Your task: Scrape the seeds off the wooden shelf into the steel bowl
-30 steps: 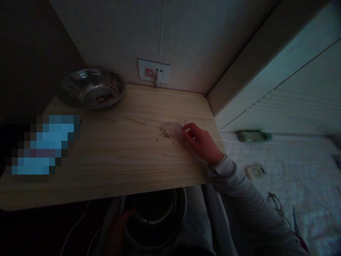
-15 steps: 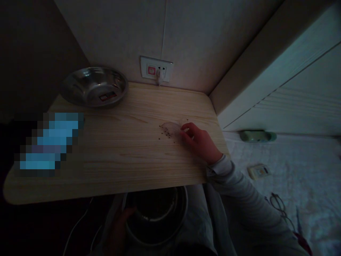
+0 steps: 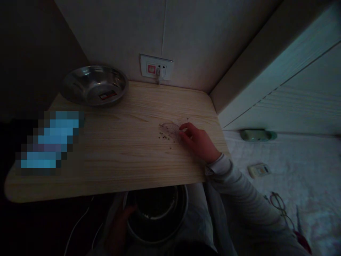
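My right hand point(image 3: 201, 144) is over the right part of the wooden table point(image 3: 119, 142), thumb and fingertips pinched on the edge of a thin, see-through mesh piece point(image 3: 171, 128). Whether it is a small bag or a flat sheet I cannot tell. Small dark grains point(image 3: 163, 137) lie scattered beside and beneath it. Below the table's front edge, my left hand point(image 3: 119, 224) grips the left rim of a dark round bowl point(image 3: 185, 213) held over my lap. The bowl's inside is too dim to make out.
A shiny metal basin point(image 3: 92, 90) with a label stands at the table's back left. A blurred-out lit screen point(image 3: 50, 142) lies at the left. Behind is a wall socket point(image 3: 156, 68). On the white quilted cover at right lie a green bottle point(image 3: 257, 135), a small pack point(image 3: 259, 170) and scissors point(image 3: 277, 202).
More dark grains lie loose left of and below the mesh piece. My right hand has shifted very slightly left. My left hand and the bowl stay about where they were.
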### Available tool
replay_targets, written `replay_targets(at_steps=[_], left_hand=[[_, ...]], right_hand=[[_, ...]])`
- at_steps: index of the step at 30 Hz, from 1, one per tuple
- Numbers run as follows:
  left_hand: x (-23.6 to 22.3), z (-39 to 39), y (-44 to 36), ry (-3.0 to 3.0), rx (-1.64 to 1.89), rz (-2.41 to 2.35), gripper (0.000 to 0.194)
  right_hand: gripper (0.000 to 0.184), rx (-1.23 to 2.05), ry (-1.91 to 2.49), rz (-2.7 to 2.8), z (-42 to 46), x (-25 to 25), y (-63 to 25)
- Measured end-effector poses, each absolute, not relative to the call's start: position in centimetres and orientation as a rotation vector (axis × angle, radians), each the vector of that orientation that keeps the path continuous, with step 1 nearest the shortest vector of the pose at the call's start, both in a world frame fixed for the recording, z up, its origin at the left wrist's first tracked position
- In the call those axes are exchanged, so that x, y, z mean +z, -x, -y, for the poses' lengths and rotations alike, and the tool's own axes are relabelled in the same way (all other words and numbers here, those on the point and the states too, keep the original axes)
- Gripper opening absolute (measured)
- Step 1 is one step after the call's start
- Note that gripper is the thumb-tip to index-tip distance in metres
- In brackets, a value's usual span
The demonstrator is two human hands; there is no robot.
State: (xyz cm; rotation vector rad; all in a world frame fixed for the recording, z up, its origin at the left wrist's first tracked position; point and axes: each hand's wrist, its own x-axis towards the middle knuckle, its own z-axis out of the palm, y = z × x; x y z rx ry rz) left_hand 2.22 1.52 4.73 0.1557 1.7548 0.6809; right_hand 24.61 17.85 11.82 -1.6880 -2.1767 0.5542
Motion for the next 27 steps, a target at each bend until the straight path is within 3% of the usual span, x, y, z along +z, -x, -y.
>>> replay_targets(at_steps=[15, 27], left_hand=[[5.3, -2.1, -2.9, -0.207, 0.737, -1.655, 0.005], [4.9, -3.0, -4.3, -0.144, 0.672, -1.475, 0.006]], right_hand=[[0.018, 0.639, 1.678, 2.124, -15.6, 12.1, -25.6], [0.017, 0.881, 1.845, 1.939, -7.9, 11.8, -29.9]])
